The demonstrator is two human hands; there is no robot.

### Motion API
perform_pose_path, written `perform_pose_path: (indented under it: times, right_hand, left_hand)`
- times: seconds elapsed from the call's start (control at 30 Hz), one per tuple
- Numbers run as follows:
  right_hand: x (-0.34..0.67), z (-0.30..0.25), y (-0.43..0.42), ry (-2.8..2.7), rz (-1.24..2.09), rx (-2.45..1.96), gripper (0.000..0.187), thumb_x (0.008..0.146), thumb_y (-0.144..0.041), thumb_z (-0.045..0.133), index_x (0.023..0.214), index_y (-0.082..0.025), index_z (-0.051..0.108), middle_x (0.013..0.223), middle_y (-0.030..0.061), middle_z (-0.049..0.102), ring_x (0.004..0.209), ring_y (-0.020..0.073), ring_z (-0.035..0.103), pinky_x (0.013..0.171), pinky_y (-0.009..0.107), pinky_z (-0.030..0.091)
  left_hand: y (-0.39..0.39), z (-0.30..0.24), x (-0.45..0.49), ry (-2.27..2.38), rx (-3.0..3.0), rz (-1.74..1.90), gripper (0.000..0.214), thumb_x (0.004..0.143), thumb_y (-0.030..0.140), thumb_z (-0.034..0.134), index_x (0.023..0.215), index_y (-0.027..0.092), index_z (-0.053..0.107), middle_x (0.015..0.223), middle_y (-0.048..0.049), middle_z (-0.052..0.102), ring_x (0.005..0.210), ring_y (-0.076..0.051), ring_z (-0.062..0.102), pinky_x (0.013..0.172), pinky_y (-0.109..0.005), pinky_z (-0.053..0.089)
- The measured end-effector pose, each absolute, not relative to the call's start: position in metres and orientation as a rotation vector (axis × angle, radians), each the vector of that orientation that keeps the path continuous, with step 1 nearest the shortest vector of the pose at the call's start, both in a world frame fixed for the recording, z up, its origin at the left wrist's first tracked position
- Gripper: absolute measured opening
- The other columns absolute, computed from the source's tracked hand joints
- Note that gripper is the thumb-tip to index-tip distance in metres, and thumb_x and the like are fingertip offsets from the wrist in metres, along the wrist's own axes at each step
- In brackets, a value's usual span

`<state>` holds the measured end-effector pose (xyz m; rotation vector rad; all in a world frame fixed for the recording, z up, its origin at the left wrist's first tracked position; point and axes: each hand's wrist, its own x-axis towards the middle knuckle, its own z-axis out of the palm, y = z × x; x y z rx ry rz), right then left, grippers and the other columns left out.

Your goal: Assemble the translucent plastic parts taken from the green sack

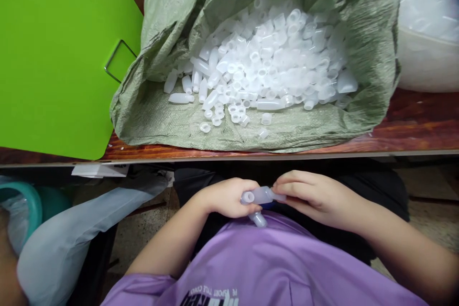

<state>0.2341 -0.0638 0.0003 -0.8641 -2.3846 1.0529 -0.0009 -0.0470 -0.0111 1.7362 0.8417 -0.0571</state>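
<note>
We face a reddish table at twelve o'clock; a green sack atop it holds translucent pieces; at six, our left hand grasps small bottles; our right hand pinches one's end.

left hand and right hand hold small translucent bottles.

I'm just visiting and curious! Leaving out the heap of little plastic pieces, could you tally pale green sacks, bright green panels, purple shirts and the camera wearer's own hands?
Pale green sack: 1
Bright green panel: 1
Purple shirt: 1
Camera wearer's hands: 2 (left hand, right hand)
Total: 5
</note>
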Motion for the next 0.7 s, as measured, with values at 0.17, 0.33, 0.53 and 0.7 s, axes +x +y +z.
perform_pose_path:
  times: [0.17,0.33,0.53,0.7]
  right_hand:
    - [0.239,-0.013,-0.062,-2.247,1.190,-0.814,0.021,0.087,-0.020,0.048,0.103,-0.025,0.062,0.102,0.0049,0.065,0.092,0.0133,0.062,0.079,0.025,0.051]
    - [0.236,-0.016,-0.057,-2.253,1.212,-0.923,0.021,0.084,-0.031,0.054,0.101,-0.021,0.061,0.088,0.0048,0.067,0.079,0.0139,0.062,0.070,0.025,0.050]
    - [0.224,-0.026,-0.062,-2.392,1.027,-1.422,0.050,0.092,-0.045,0.030,0.058,-0.020,0.057,0.054,0.0023,0.057,0.052,0.0133,0.055,0.051,0.026,0.042]
    - [0.228,-0.040,-0.069,-2.296,1.027,-1.272,0.034,0.083,-0.042,0.052,0.108,-0.021,0.057,0.102,0.0089,0.064,0.088,0.0194,0.061,0.073,0.031,0.050]
  left_hand:
    - [-0.037,-0.016,-0.001,0.670,1.575,-0.053,0.021,0.073,0.033,0.061,0.084,0.016,0.055,0.071,0.0019,0.054,0.060,-0.008,0.046,0.055,-0.017,0.039]
    - [-0.027,-0.010,0.001,0.656,1.634,-0.119,0.017,0.072,0.030,0.061,0.081,0.016,0.056,0.069,0.0025,0.055,0.060,-0.009,0.048,0.055,-0.018,0.038]
    - [-0.030,-0.011,0.007,0.824,1.864,-0.201,0.010,0.072,0.026,0.057,0.079,0.019,0.056,0.070,0.0017,0.060,0.058,-0.011,0.052,0.051,-0.018,0.035]
    - [-0.031,-0.019,0.008,0.958,1.991,-0.199,0.012,0.072,0.025,0.053,0.081,0.019,0.057,0.075,-0.0010,0.063,0.061,-0.013,0.055,0.052,-0.020,0.035]
